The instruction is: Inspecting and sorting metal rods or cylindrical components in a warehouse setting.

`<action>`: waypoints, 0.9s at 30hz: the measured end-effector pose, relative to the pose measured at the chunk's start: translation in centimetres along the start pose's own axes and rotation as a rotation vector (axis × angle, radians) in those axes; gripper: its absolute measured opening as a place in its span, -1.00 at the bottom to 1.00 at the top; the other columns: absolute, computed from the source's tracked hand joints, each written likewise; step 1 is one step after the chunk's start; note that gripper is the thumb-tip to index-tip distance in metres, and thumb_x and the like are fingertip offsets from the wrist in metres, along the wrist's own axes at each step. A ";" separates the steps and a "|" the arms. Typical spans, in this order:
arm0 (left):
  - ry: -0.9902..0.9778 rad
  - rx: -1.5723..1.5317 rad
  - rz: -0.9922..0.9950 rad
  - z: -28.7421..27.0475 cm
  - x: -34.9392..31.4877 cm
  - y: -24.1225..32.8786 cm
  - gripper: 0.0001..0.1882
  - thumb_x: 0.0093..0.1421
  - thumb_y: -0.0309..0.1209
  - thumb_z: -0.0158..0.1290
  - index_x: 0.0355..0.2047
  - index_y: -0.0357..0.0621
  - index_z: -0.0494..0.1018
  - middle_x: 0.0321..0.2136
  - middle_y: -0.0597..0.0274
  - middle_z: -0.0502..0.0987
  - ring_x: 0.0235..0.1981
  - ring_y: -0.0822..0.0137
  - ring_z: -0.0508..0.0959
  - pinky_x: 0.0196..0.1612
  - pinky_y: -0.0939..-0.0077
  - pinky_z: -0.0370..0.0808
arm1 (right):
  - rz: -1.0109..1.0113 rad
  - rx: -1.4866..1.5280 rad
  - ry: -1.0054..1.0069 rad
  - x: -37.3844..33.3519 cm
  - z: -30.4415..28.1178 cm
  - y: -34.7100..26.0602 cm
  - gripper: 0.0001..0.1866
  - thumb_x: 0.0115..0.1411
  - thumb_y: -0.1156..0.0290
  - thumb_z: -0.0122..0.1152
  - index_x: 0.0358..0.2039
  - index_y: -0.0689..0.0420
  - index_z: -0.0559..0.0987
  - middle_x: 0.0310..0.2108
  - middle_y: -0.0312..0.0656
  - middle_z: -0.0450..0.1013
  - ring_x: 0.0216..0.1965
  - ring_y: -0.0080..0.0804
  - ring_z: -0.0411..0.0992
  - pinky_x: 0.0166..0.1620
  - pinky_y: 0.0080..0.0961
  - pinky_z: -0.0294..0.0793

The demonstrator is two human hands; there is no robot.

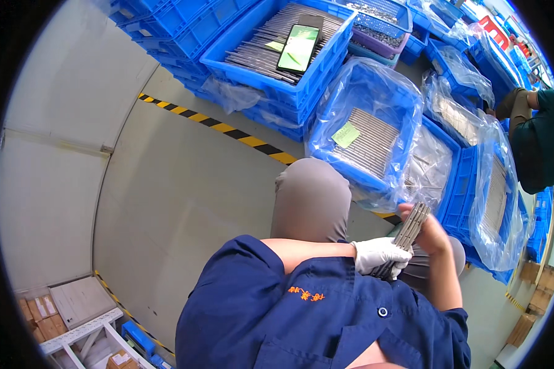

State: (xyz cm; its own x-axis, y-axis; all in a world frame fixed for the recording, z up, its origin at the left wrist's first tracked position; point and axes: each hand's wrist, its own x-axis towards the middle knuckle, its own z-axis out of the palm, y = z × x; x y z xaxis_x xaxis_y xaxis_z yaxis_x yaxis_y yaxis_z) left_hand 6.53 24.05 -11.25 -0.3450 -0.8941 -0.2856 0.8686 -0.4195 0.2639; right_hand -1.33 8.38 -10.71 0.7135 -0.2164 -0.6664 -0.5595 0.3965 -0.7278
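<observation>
My left hand [378, 253], in a white glove, is closed around the lower part of a bundle of metal strips [410, 226], which tilts up to the right in front of my torso. My bare right hand [433, 237] is at the bundle's upper end, its fingers curled behind and around it; the bundle partly hides them. Just beyond my hands stands a blue crate [326, 150] lined with clear plastic. Inside it lies a row of thin metal rods [375, 138] with a yellow-green note [346, 134] on top.
A phone [299, 49] rests on metal rods in a stacked blue crate [252, 83]. More plastic-lined crates [468, 184] stand to the right, near another person [535, 141]. Black-and-yellow tape [228, 130] crosses the floor. A white rack [86, 332] stands at lower left.
</observation>
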 end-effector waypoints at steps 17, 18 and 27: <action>-0.023 0.528 -0.019 1.8 2.3 5.8 -0.81 -0.04 -0.35 -0.03 -0.41 -0.13 0.29 -0.67 0.34 0.30 -0.68 0.55 0.31 -0.62 0.66 0.27 | -0.717 0.420 -0.139 0.8 -2.3 -5.5 -0.72 0.15 0.16 -0.11 -0.41 0.13 0.36 -0.52 -0.33 0.19 -0.58 -0.57 0.11 -0.51 -0.66 0.12; 0.039 0.777 0.124 1.7 2.9 7.0 -0.82 -0.05 -0.35 -0.04 -0.46 -0.17 0.34 -0.64 0.28 0.37 -0.60 0.51 0.36 -0.54 0.60 0.31 | -0.676 0.450 0.296 1.6 -3.2 -5.4 -0.60 0.13 0.06 -0.09 -0.23 0.14 0.38 -0.52 -0.31 0.28 -0.55 -0.59 0.17 -0.45 -0.66 0.21; 0.396 1.186 0.593 0.0 3.2 14.4 -0.65 0.05 -0.15 -0.10 -0.47 -0.24 0.41 -0.64 0.17 0.41 -0.59 0.34 0.40 -0.48 0.45 0.34 | -0.352 0.488 0.117 5.8 -6.8 -4.6 -0.50 -0.20 0.73 -0.21 -0.14 0.20 0.32 -0.39 -0.26 0.24 -0.43 -0.51 0.21 -0.38 -0.69 0.27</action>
State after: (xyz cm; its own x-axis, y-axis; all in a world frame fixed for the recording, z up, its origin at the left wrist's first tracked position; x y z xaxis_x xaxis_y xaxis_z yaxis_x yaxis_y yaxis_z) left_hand 17.91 15.13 -8.43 0.2623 -0.9640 -0.0441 -0.0395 -0.0564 0.9976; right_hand 2.54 -0.74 -12.28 0.7539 -0.4942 -0.4328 -0.0213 0.6401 -0.7680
